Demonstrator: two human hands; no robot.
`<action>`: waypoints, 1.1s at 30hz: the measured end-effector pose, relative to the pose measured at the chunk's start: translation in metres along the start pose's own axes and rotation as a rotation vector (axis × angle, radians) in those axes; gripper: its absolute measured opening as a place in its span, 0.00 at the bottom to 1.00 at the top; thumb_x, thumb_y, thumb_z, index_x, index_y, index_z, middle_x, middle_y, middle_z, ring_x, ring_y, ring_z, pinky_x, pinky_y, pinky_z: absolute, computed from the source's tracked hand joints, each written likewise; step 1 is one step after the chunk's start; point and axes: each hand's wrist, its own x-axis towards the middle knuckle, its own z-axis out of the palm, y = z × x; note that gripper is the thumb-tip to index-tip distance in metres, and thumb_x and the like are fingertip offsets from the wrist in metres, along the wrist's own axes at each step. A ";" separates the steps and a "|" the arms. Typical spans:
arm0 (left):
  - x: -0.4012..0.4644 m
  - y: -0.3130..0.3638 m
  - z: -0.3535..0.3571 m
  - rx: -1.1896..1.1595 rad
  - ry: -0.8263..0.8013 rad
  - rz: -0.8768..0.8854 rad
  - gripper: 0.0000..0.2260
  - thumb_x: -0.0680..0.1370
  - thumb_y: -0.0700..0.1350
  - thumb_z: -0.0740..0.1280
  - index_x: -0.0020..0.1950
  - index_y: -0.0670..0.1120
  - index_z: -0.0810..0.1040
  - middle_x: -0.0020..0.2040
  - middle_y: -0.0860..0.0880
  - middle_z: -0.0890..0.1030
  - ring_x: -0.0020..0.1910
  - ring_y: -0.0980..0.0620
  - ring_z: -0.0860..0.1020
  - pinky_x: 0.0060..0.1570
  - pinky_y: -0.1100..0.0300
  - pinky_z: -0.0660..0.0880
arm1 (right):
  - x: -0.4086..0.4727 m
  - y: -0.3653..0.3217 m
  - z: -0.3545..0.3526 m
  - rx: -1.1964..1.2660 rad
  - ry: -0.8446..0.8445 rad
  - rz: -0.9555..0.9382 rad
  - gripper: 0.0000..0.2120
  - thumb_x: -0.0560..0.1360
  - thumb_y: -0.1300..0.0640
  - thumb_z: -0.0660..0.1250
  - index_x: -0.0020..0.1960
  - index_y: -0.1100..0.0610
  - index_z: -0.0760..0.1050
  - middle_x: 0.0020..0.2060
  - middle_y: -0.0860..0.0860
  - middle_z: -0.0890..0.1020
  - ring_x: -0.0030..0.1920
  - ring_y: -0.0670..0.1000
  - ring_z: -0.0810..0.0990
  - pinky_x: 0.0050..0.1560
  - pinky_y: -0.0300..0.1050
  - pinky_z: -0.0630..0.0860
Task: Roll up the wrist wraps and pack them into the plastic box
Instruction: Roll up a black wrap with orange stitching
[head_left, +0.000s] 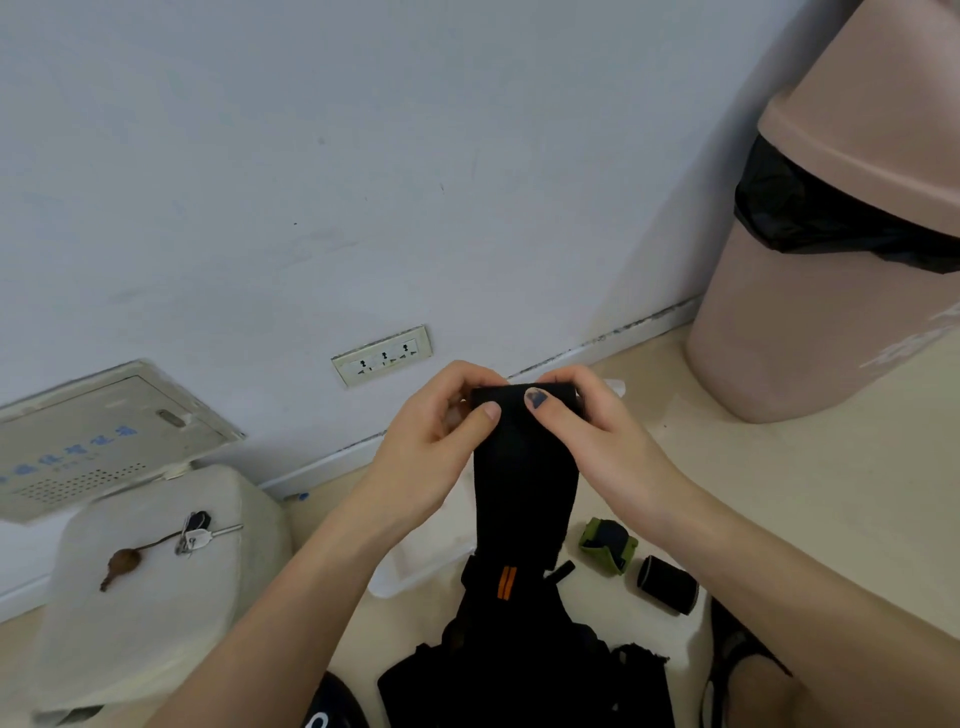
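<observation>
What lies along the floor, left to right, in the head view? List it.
White stool with keys → clear plastic box → black wrist wrap held up by both hands → green rolled wrap → black rolled wrap → pink bin.

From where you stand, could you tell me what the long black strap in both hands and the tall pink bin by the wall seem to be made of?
The long black strap looks like matte woven fabric: it hangs limp, with no shine. The tall pink bin looks like smooth moulded plastic with a faint sheen.
</observation>
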 end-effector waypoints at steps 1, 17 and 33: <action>0.000 -0.001 -0.001 -0.008 0.017 0.005 0.06 0.81 0.39 0.65 0.56 0.44 0.79 0.48 0.49 0.82 0.47 0.52 0.80 0.49 0.58 0.77 | 0.000 -0.001 -0.001 -0.034 -0.021 -0.023 0.05 0.84 0.52 0.65 0.57 0.52 0.77 0.48 0.53 0.85 0.52 0.53 0.85 0.57 0.54 0.81; -0.004 0.008 0.002 -0.177 0.078 -0.011 0.12 0.79 0.26 0.64 0.49 0.43 0.79 0.42 0.54 0.82 0.45 0.55 0.81 0.46 0.65 0.77 | 0.006 -0.001 -0.009 0.029 -0.127 -0.169 0.08 0.83 0.66 0.65 0.58 0.59 0.79 0.46 0.57 0.84 0.47 0.50 0.84 0.51 0.46 0.81; -0.008 0.002 0.011 -0.021 0.099 0.019 0.13 0.82 0.33 0.63 0.49 0.52 0.76 0.44 0.51 0.80 0.45 0.53 0.77 0.46 0.56 0.73 | 0.004 -0.003 -0.007 0.025 -0.164 0.011 0.09 0.84 0.51 0.64 0.60 0.49 0.81 0.54 0.50 0.85 0.58 0.49 0.84 0.65 0.59 0.80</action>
